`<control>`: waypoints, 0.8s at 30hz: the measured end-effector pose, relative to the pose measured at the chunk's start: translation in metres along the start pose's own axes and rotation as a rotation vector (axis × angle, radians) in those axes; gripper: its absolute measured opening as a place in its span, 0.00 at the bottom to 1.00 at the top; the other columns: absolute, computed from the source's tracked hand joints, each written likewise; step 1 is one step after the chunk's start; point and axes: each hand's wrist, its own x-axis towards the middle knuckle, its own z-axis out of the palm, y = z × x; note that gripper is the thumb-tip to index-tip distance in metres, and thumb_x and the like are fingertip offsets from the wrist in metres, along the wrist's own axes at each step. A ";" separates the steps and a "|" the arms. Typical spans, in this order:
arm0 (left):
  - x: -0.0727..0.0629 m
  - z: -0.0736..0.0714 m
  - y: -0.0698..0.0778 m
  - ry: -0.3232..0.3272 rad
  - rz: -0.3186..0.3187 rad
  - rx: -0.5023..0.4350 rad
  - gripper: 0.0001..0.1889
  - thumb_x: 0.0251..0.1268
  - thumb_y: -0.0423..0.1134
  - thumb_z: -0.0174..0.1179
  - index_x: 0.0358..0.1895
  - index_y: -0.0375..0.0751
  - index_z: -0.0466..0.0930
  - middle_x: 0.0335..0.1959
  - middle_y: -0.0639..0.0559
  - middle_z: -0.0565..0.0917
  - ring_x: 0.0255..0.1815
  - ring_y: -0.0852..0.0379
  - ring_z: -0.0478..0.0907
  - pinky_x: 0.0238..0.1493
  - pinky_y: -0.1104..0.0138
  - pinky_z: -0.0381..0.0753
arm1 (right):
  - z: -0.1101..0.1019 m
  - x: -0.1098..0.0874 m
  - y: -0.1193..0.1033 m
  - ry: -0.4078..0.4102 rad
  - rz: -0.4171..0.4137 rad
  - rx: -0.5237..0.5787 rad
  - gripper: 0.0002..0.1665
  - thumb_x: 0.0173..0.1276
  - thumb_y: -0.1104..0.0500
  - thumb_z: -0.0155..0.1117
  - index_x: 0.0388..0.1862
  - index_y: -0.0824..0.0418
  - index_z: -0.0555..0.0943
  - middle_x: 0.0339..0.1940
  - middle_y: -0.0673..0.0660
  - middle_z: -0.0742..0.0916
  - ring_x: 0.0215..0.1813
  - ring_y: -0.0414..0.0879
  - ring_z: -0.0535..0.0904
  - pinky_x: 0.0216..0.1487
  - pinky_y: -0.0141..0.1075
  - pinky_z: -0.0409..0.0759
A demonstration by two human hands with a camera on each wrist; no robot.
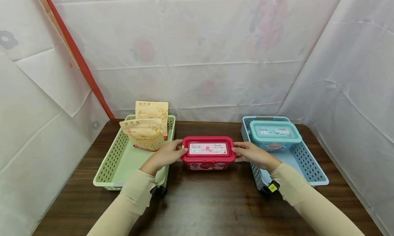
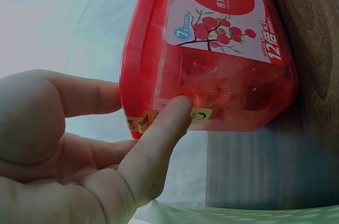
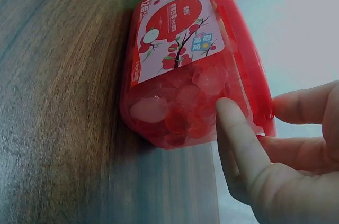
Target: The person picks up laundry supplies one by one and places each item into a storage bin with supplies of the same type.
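A red lidded plastic box (image 1: 207,149) is between my two hands in the middle of the dark wooden table; its base appears to rest on the wood. Rounded pods (image 3: 153,107) show through its clear wall under a printed label. My left hand (image 1: 165,155) grips the left end, thumb and fingers about the lid's rim and the side wall, by a yellow sticker (image 2: 200,115). At the opposite end, my right hand (image 1: 253,154) holds the rim and wall in the same way.
On the left, a green basket (image 1: 118,164) holds two yellow pouches (image 1: 146,133) at its back. To the right, a blue basket (image 1: 307,166) contains a teal lidded box (image 1: 275,133). White printed cloth (image 1: 197,58) hangs behind the dark table (image 1: 209,208).
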 end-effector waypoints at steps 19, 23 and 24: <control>0.006 -0.002 -0.006 -0.034 -0.012 -0.160 0.27 0.78 0.32 0.48 0.71 0.19 0.57 0.56 0.29 0.75 0.45 0.47 0.84 0.49 0.54 0.84 | -0.001 0.000 0.001 0.037 -0.002 0.041 0.31 0.82 0.61 0.48 0.74 0.80 0.56 0.63 0.73 0.77 0.52 0.50 0.83 0.56 0.43 0.82; 0.005 -0.004 -0.004 -0.049 0.005 -0.215 0.27 0.78 0.33 0.47 0.72 0.18 0.57 0.60 0.26 0.74 0.48 0.45 0.84 0.52 0.53 0.83 | -0.002 -0.003 -0.001 0.044 -0.017 0.060 0.32 0.82 0.61 0.48 0.74 0.80 0.56 0.63 0.73 0.77 0.51 0.49 0.83 0.56 0.42 0.82; 0.005 -0.005 -0.004 -0.049 0.013 -0.227 0.27 0.78 0.33 0.48 0.72 0.18 0.57 0.60 0.26 0.74 0.48 0.45 0.84 0.52 0.53 0.82 | -0.003 -0.004 -0.001 0.049 -0.022 0.064 0.32 0.82 0.60 0.48 0.74 0.80 0.56 0.63 0.73 0.77 0.51 0.48 0.83 0.56 0.41 0.82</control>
